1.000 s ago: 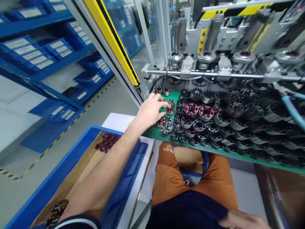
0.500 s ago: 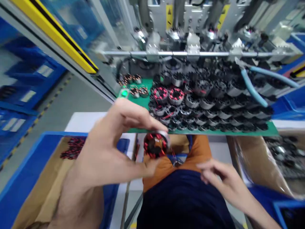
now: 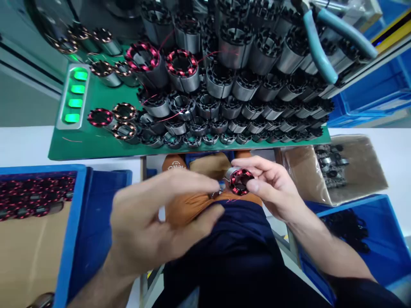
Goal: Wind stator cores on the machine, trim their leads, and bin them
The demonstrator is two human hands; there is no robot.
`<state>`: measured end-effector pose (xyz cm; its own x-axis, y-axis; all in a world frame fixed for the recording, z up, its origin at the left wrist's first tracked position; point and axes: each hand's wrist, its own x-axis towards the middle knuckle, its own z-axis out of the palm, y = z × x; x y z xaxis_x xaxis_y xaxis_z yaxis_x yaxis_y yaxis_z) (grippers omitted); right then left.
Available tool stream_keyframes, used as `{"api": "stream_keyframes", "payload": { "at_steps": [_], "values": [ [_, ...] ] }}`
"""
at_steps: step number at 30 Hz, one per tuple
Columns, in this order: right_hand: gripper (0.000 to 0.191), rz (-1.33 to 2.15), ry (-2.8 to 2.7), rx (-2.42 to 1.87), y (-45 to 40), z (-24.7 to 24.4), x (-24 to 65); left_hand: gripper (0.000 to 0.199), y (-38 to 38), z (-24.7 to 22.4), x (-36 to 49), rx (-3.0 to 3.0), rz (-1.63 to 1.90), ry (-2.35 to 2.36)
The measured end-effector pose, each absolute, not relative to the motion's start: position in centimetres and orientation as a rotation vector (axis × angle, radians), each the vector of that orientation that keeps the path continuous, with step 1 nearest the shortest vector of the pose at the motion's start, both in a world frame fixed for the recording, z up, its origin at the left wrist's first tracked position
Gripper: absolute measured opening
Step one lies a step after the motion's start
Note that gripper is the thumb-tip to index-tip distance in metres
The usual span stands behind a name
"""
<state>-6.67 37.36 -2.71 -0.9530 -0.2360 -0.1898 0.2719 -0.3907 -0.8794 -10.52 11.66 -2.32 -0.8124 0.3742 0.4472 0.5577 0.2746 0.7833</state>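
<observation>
A metal ring-shaped core wound with red wire point(image 3: 240, 181) is pinched between the thumb and fingers of my right hand point(image 3: 272, 184), above my lap. Its wound face is turned toward the camera. Just left of it, my left hand point(image 3: 163, 214) is held with thumb and fingers apart, nothing between them, slightly blurred. Beyond both hands, rows of bare metal cores point(image 3: 236, 47) stand on a green board point(image 3: 96, 147). Two larger red-wound cores point(image 3: 182, 70) stand among them, and copper-wound ones point(image 3: 104, 72) are at the board's left.
Light blue-handled pliers point(image 3: 319, 47) lie over the cores at the right. A blue bin with red-wound cores point(image 3: 61, 256) is at the left. To the right are a lined box of metal parts point(image 3: 362, 171) and a blue bin of black parts point(image 3: 382, 239). Green-lit buttons point(image 3: 77, 89) sit at the board's left.
The red-wound core has passed from my left hand to my right hand, which has risen toward the middle. My left hand has let go. The camera view has tilted down and moved closer to the board.
</observation>
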Motion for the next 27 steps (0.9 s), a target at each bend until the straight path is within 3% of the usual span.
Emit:
{"api": "stream_keyframes", "payload": {
  "at_steps": [4, 11, 17, 22, 27],
  "values": [
    [0.034, -2.470, 1.555, 0.091, 36.9, -2.3, -6.8, 0.009, 12.5, -2.3, -9.0, -0.990, -1.275, -2.320],
    [0.034, -2.477, 1.593, 0.178, 36.7, -2.1, -7.2, 0.012, 12.4, -4.6, -10.0, -1.003, -1.188, -2.473],
    [0.049, -2.487, 1.681, 0.291, 37.0, -3.0, -7.0, 0.004, 11.6, -10.1, -11.4, -0.742, -1.636, -2.635],
    [0.045, -2.523, 1.621, 0.299, 35.7, -3.9, -7.0, 0.035, 13.3, -6.3, -10.6, -0.561, -1.983, -2.270],
    [0.041, -2.569, 1.470, 0.218, 35.2, -4.6, -6.7, 0.011, 14.8, -6.5, -10.9, -0.509, -2.296, -2.178]
  ]
}}
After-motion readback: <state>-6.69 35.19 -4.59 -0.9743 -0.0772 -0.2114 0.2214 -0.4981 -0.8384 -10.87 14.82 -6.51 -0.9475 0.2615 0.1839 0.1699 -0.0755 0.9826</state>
